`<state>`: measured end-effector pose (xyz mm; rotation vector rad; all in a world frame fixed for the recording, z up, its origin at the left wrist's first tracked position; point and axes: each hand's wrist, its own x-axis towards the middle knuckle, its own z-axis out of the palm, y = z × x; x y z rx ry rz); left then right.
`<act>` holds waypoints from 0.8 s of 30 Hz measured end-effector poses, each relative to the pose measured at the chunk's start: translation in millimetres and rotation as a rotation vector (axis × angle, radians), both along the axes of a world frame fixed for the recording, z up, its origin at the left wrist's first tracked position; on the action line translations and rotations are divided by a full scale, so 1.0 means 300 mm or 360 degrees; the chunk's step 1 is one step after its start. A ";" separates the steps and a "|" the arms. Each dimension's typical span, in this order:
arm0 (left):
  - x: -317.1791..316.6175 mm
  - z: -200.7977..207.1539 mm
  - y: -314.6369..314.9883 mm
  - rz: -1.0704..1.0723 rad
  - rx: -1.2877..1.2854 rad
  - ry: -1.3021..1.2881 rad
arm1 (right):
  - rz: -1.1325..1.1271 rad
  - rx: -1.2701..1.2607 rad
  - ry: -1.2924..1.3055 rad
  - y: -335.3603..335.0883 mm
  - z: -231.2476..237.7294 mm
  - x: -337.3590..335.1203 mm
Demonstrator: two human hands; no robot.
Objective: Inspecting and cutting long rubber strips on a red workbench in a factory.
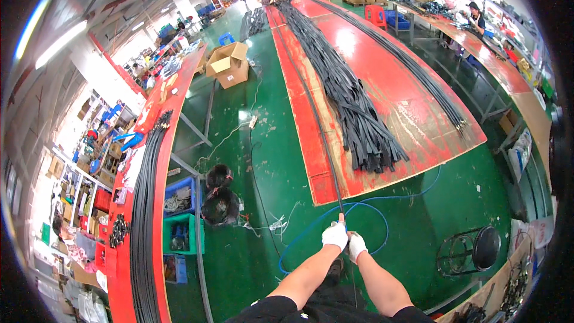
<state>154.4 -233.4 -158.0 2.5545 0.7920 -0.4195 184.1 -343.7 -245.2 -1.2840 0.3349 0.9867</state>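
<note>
A long thin black tube [326, 146] runs along the left side of the big red table and over its near edge to my hands. My gloved left hand [335, 236] is closed around its near end. Right beside it, lower down, my gloved right hand [357, 246] is also closed; what lies inside its fingers is hidden. A thin dark line hangs below the hands. On the red table [412, 173] lies a thick heap of flat black sleeves [359, 113], with a bundle of thin black cables [433, 87] to its right.
A blue hose [385, 218] loops on the green floor around my hands. A round black stool [485, 248] stands at the right. To the left are a side table with black tubes [146, 221], dark bins [220, 203], a green crate [185, 233] and an open cardboard box [229, 69]. Other people work farther off.
</note>
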 end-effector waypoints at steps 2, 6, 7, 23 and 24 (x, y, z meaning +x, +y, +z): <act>-0.001 0.011 -0.001 0.0010 0.0002 0.0020 | 0.0056 -0.0018 0.0010 -0.006 0.001 -0.005; 0.019 0.004 -0.022 -0.0026 0.0076 -0.0041 | -0.0153 0.0051 -0.0061 0.003 -0.055 0.004; 0.026 0.008 -0.030 -0.0042 0.0087 -0.0036 | -0.0067 0.0021 -0.0076 -0.019 -0.050 0.014; 0.023 0.022 -0.080 0.0005 0.0102 -0.0099 | 0.0063 -0.0043 -0.0125 -0.208 0.064 -0.107; 0.012 0.019 -0.084 0.0005 0.0090 -0.0088 | 0.0083 -0.0008 -0.0042 -0.208 0.059 -0.096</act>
